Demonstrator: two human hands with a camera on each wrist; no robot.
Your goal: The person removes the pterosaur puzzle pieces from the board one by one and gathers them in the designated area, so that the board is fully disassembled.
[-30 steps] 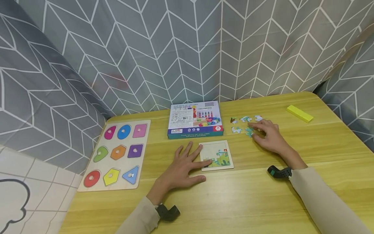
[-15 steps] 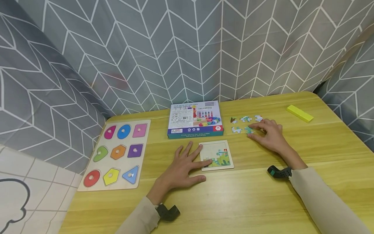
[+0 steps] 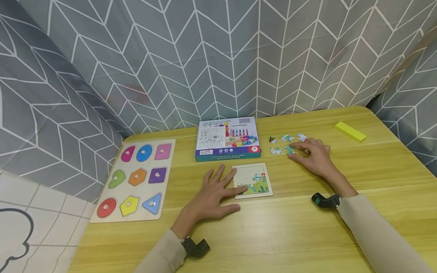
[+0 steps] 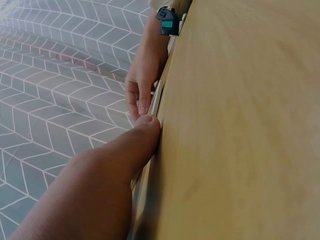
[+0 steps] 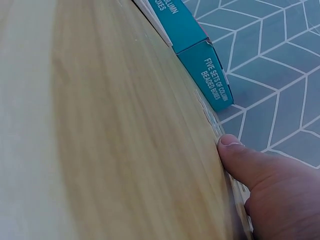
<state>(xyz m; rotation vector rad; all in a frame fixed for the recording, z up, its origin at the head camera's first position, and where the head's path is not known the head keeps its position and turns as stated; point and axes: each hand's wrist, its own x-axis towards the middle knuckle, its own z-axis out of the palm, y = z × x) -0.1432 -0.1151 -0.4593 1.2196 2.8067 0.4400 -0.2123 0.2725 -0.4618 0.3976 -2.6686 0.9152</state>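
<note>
A small square puzzle board lies in front of me, its lower right part filled with green and blue pieces. My left hand rests with spread fingers at the board's left side, index fingertip on its lower left corner. To the right, my right hand holds a green-blue puzzle piece between thumb and index finger, low at the tabletop. Other loose pieces lie beside it: a white-blue piece, a brown-green piece, a blue-green piece and a piece with red.
A bead-set box lies behind the puzzle board. On the left is a wooden shape board with colourful knobbed shapes. A yellow block lies at the back right. Grey patterned curtain hangs behind the table.
My right thumb has shifted left, and the green-blue piece has turned and moved slightly away from me on the table. The left hand stays where it was.
</note>
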